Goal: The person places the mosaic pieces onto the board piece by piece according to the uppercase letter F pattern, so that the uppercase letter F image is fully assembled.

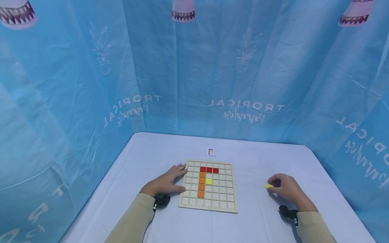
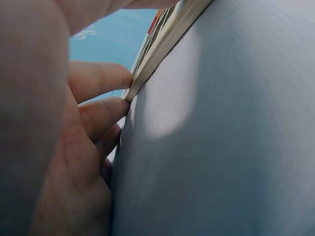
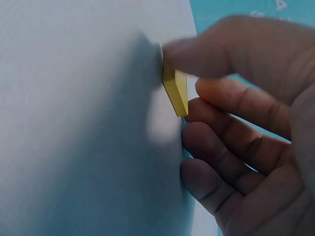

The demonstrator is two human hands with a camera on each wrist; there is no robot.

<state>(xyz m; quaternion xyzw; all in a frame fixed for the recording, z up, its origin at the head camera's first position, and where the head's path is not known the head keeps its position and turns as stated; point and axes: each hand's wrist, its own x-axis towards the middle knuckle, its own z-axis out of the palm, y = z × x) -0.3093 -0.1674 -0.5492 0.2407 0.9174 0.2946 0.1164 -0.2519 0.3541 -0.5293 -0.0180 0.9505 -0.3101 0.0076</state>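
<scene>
A wooden grid board (image 1: pixel 186 203) lies flat on the table. On it are three red tiles (image 1: pixel 209 169) in a row, a column of several orange tiles (image 1: pixel 201 186) and one yellow tile (image 1: pixel 208 181). My left hand (image 1: pixel 167 181) rests at the board's left side, thumb and fingertips touching its edge with the fingers extended. To the right of the board, my right hand (image 1: pixel 284 189) pinches another yellow square tile (image 3: pixel 176 93) between thumb and fingers, close over the tabletop. The thumb covers part of that tile in the right wrist view.
A small card (image 1: pixel 210 152) with a coloured grid pattern lies behind the board. White cloth covers the table (image 1: pixel 252 158). Blue printed curtains (image 1: pixel 194 74) stand around its back and sides. A dark camera is strapped at each wrist.
</scene>
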